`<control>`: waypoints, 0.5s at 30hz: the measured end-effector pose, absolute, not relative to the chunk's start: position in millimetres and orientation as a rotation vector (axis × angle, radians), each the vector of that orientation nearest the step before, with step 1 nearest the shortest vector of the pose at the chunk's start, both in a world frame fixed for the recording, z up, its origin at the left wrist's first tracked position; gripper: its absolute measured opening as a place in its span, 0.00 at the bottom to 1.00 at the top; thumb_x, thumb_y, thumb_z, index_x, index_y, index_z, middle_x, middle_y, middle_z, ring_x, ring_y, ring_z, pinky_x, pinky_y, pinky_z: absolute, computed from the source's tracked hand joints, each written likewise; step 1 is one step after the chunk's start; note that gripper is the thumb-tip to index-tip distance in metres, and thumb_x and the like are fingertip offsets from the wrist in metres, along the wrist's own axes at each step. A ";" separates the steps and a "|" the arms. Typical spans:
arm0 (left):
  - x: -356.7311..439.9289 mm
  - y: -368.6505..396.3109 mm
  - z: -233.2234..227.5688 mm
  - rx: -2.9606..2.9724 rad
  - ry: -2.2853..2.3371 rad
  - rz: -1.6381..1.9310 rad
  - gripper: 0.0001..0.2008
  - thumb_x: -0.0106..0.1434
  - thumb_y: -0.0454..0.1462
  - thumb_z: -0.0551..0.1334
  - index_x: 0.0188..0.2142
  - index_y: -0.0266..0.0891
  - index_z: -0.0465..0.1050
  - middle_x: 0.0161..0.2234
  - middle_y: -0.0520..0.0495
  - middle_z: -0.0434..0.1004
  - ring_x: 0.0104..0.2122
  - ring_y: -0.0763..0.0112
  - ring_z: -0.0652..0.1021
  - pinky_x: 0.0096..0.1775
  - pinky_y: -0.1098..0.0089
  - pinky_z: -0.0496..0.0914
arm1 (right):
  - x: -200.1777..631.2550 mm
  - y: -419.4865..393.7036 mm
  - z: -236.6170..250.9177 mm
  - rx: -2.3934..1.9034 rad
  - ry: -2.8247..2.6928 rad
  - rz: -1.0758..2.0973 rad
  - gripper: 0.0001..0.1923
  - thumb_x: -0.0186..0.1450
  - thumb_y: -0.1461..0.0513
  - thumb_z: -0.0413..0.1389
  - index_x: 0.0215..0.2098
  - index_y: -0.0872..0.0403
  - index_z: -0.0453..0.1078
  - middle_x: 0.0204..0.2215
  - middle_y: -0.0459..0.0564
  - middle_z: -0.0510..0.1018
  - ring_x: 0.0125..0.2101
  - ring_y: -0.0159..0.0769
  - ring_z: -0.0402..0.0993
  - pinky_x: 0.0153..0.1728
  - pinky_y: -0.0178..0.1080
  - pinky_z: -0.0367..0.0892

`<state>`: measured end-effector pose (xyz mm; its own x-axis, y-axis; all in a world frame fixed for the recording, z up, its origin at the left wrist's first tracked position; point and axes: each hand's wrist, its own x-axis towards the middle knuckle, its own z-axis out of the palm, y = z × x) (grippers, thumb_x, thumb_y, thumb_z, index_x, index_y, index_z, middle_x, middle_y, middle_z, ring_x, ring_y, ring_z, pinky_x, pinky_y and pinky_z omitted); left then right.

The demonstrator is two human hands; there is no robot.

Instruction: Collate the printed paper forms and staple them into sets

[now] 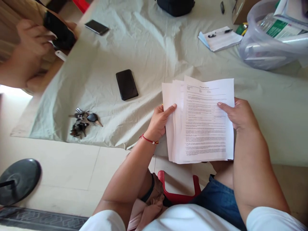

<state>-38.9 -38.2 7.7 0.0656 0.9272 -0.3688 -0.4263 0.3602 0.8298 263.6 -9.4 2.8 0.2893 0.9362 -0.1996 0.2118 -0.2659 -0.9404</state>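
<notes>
A fanned stack of printed paper sheets (205, 128) is held up over the near edge of the cloth-covered table. My left hand (161, 119) grips the stack's left side, thumb on top and fingers hidden beneath; a red string bracelet (149, 139) circles that wrist. On the right side, my right hand (240, 112) pinches the sheets with its thumb over the top page. Small lines of print fill the top page, too fine to read. Left of the stack, a black smartphone (126, 84) lies on the cloth.
A key bunch (84, 122) lies near the table's left front. Another phone (97, 27) rests farther back. At right stand a clear plastic basket (252, 48) and a notepad (223, 41) with a pen. A person's hand (35, 37) is at upper left, near a dark object.
</notes>
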 end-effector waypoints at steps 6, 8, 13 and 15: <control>-34.6 -39.2 12.0 0.572 1.013 1.132 0.27 0.53 0.55 0.83 0.39 0.39 0.81 0.38 0.41 0.90 0.40 0.51 0.89 0.45 0.56 0.83 | 260.5 -11.7 9.4 -1.679 -1.031 0.996 0.19 0.55 0.58 0.72 0.45 0.50 0.88 0.42 0.50 0.92 0.43 0.51 0.90 0.51 0.56 0.85; -33.0 -39.1 14.1 0.579 1.004 1.136 0.26 0.53 0.55 0.83 0.38 0.40 0.81 0.36 0.42 0.89 0.40 0.52 0.88 0.45 0.57 0.82 | 260.4 -10.6 8.3 -1.675 -1.023 0.992 0.20 0.54 0.57 0.72 0.46 0.50 0.88 0.43 0.50 0.92 0.44 0.51 0.90 0.53 0.57 0.84; -32.1 -35.9 16.7 0.569 1.072 1.121 0.19 0.51 0.47 0.81 0.32 0.39 0.79 0.32 0.46 0.86 0.31 0.63 0.83 0.36 0.64 0.79 | 262.3 -7.2 4.8 -1.620 -1.020 0.986 0.25 0.52 0.56 0.73 0.49 0.49 0.87 0.46 0.49 0.92 0.47 0.52 0.90 0.57 0.59 0.82; -31.8 -35.1 16.2 0.570 1.110 1.145 0.16 0.52 0.44 0.79 0.30 0.39 0.77 0.30 0.47 0.84 0.28 0.67 0.81 0.33 0.66 0.76 | 263.1 -6.8 3.7 -1.613 -1.018 0.965 0.27 0.52 0.56 0.72 0.51 0.48 0.87 0.47 0.49 0.92 0.47 0.51 0.90 0.57 0.58 0.82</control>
